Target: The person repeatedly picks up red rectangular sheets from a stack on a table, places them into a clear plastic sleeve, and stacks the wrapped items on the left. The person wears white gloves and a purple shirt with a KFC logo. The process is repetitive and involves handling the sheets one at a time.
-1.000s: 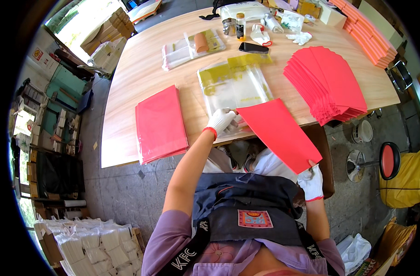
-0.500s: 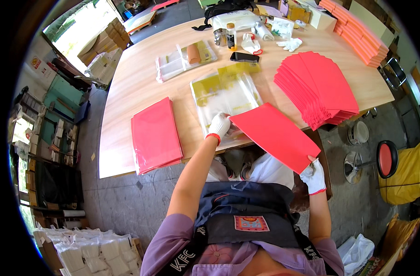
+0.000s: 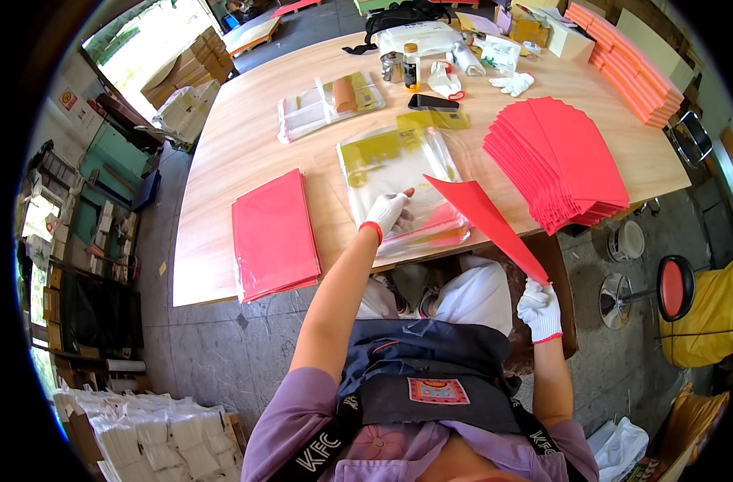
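Note:
In white knit gloves with red cuffs, both my hands are at the table's near edge. My right hand (image 3: 540, 310) is closed on the near end of a red sheet (image 3: 495, 222), which is tilted up with its far corner over the plastic bags. My left hand (image 3: 389, 213) rests on a stack of clear plastic bags (image 3: 365, 178) with yellow-green printing, its fingers apart and a bare fingertip showing. To the right lies a fanned stack of red sheets (image 3: 559, 153). At the left is a pile of red sheets in clear bags (image 3: 275, 233).
Farther back on the wooden table (image 3: 214, 173) are more clear bags (image 3: 306, 114), a black phone (image 3: 433, 102), a bottle (image 3: 411, 66), a metal can (image 3: 391, 67) and a loose white glove (image 3: 513, 83). Orange foam pieces (image 3: 623, 68) line the far right. A stool (image 3: 675, 287) stands at the right.
The red sheet has come away from my left hand and turned more edge-on. My left hand has shifted slightly right over the bags. My right hand has moved slightly down with the sheet.

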Available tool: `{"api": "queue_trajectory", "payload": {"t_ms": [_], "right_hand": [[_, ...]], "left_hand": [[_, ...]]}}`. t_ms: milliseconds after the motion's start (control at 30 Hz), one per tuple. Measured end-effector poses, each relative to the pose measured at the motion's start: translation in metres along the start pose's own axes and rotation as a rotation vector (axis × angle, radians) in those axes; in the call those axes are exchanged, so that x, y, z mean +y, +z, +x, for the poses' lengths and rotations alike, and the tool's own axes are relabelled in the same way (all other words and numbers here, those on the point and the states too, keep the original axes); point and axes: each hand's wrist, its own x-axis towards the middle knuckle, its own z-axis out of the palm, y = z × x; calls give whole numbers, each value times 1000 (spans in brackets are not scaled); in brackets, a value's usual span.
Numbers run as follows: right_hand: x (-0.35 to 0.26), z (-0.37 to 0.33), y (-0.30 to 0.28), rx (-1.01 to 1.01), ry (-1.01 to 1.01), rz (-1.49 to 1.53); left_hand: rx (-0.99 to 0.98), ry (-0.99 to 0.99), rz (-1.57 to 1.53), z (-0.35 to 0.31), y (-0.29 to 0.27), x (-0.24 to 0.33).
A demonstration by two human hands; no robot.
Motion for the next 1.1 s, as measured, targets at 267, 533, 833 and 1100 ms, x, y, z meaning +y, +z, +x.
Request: {"api": "queue_trajectory", "payload": {"t_ms": [267, 533, 833, 1100], "right_hand": [[5, 4, 3, 83, -181, -61], [29, 1, 21, 111, -451, -672], [100, -1, 41, 310, -497, -779], [124, 3, 41, 319, -287, -832]], "left_hand": [[67, 125, 68, 19, 22, 0], [130, 311, 263, -43, 16, -6], [267, 627, -485, -53, 61, -92], [52, 59, -1032, -48, 91, -138]]}}
